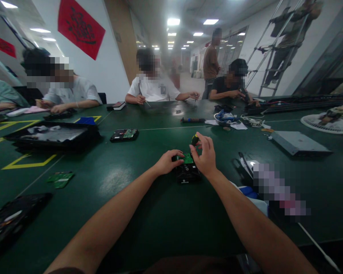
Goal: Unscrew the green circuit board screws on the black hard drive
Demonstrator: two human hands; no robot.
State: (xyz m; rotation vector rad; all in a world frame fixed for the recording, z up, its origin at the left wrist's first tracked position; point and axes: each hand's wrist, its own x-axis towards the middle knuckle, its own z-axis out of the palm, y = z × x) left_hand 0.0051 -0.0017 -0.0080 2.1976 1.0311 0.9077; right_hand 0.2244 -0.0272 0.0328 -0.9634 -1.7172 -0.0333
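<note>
In front of me on the green table lies a hard drive (188, 175), black, with a green circuit board (186, 158) on its far half. My left hand (169, 162) grips its left side, thumb over the board's edge. In the fingers of my right hand (205, 154) is a small screwdriver (194, 140), held upright over the board by its dark and yellow handle. The screwdriver's tip is hidden behind my hand.
A second hard drive (124, 135) lies farther left, and a loose green circuit board (61, 179) sits nearer. At far left are a black tray (88, 133) and a black device (15, 219). A grey metal box (300, 143) stands at right. Several people work across the table.
</note>
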